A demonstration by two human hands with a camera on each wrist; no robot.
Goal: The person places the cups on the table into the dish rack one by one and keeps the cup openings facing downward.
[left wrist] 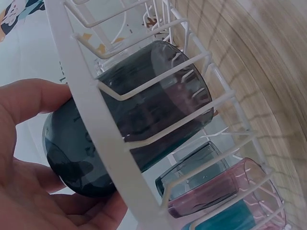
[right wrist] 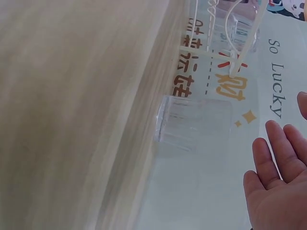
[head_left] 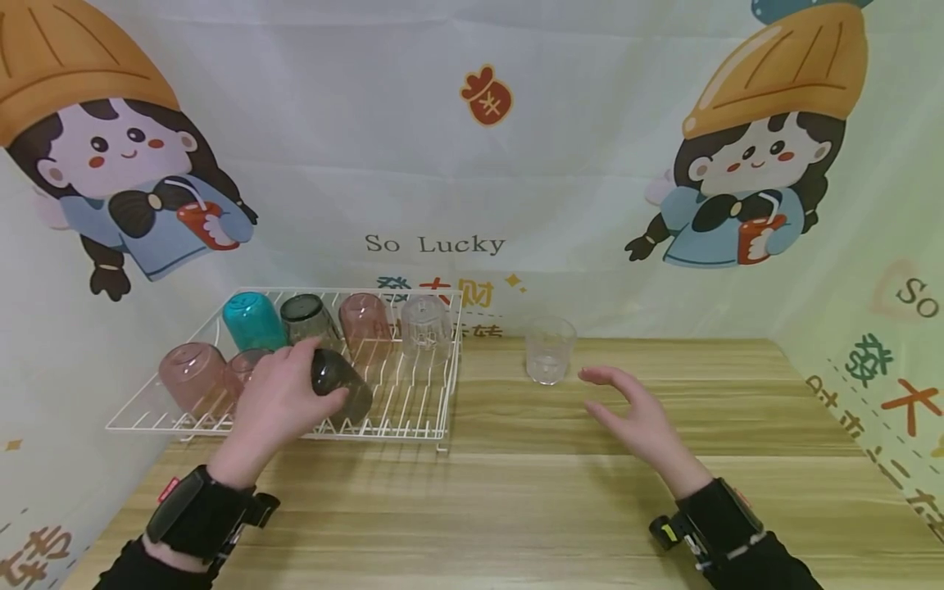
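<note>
My left hand [head_left: 283, 397] grips a dark grey glass [head_left: 347, 389] over the front of a white wire dish rack [head_left: 413, 438]. The glass leans, its base toward my palm. In the left wrist view, thumb and fingers curl around the base end of this dark glass [left wrist: 72, 148], and rack bars [left wrist: 103, 120] cross in front of it. To the right of the rack, a clear glass [head_left: 549, 352] stands upright on the table. My right hand [head_left: 642, 418] hovers beside it, fingers apart from the glass and holding nothing; the right wrist view shows relaxed fingers [right wrist: 268, 163] near the clear glass [right wrist: 192, 122].
Upside down on the rack stand a teal glass [head_left: 254, 321], a grey glass [head_left: 308, 318], a pink glass [head_left: 365, 324] and a clear patterned glass [head_left: 426, 328]. Two more pink glasses, one at the front left [head_left: 193, 377], sit near my left hand. A printed cloth [head_left: 413, 164] hangs behind the wooden table [head_left: 501, 508].
</note>
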